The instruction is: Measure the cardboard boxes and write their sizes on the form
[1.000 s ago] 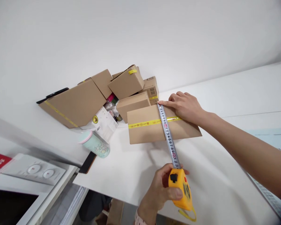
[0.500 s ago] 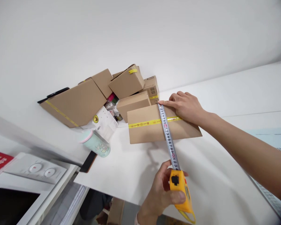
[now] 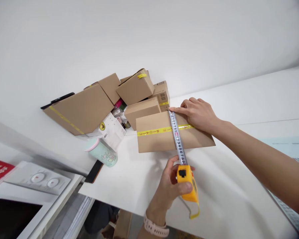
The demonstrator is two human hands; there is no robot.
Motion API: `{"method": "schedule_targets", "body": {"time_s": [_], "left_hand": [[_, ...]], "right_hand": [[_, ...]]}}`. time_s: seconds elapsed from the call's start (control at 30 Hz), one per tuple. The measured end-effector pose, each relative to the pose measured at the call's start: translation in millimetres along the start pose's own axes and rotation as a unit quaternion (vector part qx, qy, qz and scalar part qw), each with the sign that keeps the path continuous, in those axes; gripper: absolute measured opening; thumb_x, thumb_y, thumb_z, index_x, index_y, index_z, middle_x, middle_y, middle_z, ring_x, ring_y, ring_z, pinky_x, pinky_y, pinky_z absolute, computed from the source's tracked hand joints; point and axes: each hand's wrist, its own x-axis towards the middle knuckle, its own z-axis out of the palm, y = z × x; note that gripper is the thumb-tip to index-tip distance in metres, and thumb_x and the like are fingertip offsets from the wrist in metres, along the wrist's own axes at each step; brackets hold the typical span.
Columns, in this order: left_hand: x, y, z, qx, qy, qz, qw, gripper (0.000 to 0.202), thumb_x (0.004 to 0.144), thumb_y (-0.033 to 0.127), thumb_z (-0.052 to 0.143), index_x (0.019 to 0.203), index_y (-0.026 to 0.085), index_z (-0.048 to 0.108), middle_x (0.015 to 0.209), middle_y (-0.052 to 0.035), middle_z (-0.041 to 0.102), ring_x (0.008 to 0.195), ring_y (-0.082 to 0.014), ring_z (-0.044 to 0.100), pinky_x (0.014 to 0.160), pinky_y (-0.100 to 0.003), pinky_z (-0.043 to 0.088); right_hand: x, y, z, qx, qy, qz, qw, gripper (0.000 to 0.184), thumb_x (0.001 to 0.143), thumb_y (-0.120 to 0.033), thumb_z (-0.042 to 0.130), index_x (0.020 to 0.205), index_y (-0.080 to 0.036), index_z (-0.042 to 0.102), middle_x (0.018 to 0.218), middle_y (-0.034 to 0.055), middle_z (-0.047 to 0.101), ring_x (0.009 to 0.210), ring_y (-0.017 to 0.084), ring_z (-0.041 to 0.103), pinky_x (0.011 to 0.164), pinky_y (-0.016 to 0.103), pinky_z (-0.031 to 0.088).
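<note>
My left hand (image 3: 169, 186) is closed around a yellow tape measure (image 3: 188, 186), thumb on its side, at the front of the white table. From its case the metal blade (image 3: 178, 141) runs out across the upper face of a cardboard box (image 3: 155, 141) banded with yellow tape. My right hand (image 3: 198, 113) lies over the box's far right part. Its index finger stretches to the blade's end and holds it at the box's far edge; the other fingers are bent and partly hidden. A short gap separates the tape case from the box's near edge.
More cardboard boxes (image 3: 136, 88) stand piled against the wall behind. Left of them are a large flat carton (image 3: 79, 108), a mint cup (image 3: 103, 154) with a pink rim, and a white printed package (image 3: 112, 131). A white appliance with knobs (image 3: 38, 177) sits at the lower left.
My left hand has moved the tape case up and slightly left, nearer the box, and less blade shows. A pink wristband has come into fuller view. My right hand and the box stay put.
</note>
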Motion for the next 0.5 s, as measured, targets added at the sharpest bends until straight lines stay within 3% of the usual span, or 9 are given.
{"method": "schedule_targets", "body": {"time_s": [0.17,0.5], "left_hand": [[10.7,10.9,3.8,0.014,0.001,0.013,1.0,0.08,0.06,0.036,0.092,0.13,0.021,0.057,0.117,-0.0115,0.07,0.099,-0.0261,0.064,0.081,-0.036,0.05],[9.5,11.1,5.1,0.016,-0.004,0.013,1.0,0.079,0.059,0.037,0.094,0.129,0.022,0.059,0.114,-0.009,0.069,0.094,-0.0231,0.064,0.08,-0.035,0.049]], "right_hand": [[-1.1,-1.4,-1.8,0.008,0.001,0.006,1.0,0.058,0.095,-0.007,0.046,0.133,-0.043,0.069,0.098,0.0089,0.069,0.082,0.024,0.051,0.068,0.036,0.03],[-1.4,-4.7,-4.9,0.007,-0.009,0.013,1.0,0.061,0.093,-0.005,0.046,0.134,-0.044,0.068,0.1,0.0087,0.07,0.084,0.025,0.052,0.069,0.036,0.031]]}}
